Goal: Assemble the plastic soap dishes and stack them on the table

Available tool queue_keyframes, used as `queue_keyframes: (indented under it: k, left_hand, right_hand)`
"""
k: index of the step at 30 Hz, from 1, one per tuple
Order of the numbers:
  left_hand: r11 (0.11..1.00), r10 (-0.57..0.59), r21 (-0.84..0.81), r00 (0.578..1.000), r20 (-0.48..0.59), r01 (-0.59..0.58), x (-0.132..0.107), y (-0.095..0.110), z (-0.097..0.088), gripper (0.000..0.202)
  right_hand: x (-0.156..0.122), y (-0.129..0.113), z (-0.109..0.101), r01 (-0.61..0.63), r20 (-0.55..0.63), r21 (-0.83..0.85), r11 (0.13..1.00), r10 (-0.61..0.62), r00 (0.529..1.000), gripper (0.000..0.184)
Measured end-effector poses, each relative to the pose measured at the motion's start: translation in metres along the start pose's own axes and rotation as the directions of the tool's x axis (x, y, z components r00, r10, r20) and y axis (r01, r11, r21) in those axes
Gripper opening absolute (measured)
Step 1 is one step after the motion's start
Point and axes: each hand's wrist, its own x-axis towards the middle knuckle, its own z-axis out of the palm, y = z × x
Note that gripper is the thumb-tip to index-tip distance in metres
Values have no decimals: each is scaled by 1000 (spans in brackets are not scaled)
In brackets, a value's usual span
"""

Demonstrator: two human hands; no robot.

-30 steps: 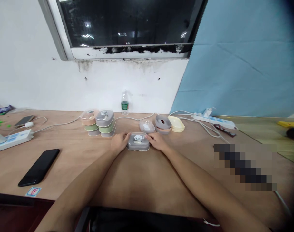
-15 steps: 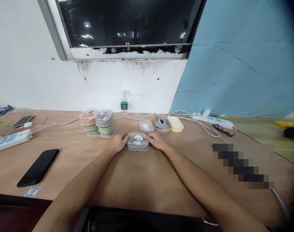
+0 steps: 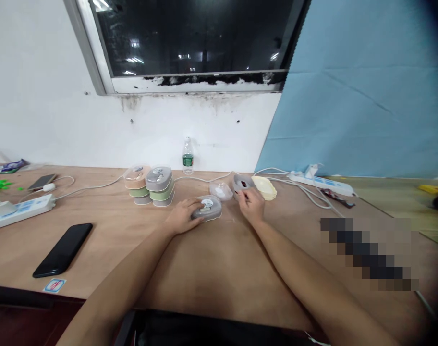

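A grey soap-box-like container [image 3: 213, 211] with a clear lid and an oval label lies turned slightly on the table. My left hand [image 3: 183, 216] holds it at its left end, fingers on the lid and thumb along the near side. My right hand [image 3: 253, 205] is at the near rim of an open grey container [image 3: 240, 181], which has a small dark reddish thing inside. Its fingers are curled closed; what is between them I cannot make out. Beside it lies a loose clear lid [image 3: 221, 191]. Cream-coloured trays [image 3: 265, 186] are stacked just right of that hand.
Two stacks of lidded boxes [image 3: 159, 180] stand at the left back, near a plastic bottle [image 3: 188, 158]. A black phone [image 3: 63, 250] lies front left. Power strips [image 3: 322, 182] and white cables run along both sides. The far right holds a blurred-out object [image 3: 366, 252].
My right hand has left the lidded grey box and moved right to the open grey container. My left hand has slid onto the lid, and the box has turned slightly.
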Motion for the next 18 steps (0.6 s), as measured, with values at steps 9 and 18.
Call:
queue_keyframes:
  k: [9, 18]
  left_hand:
    - [853, -384, 309, 907, -175, 421, -4, -15, 2, 51]
    - [811, -458, 303, 866, -202, 500, 1, -18, 8, 50]
  right_hand:
    - [7, 88, -19, -485, -325, -148, 862, 420, 847, 26]
    - [1, 76, 0, -519, -40, -212, 828, 523, 851, 36]
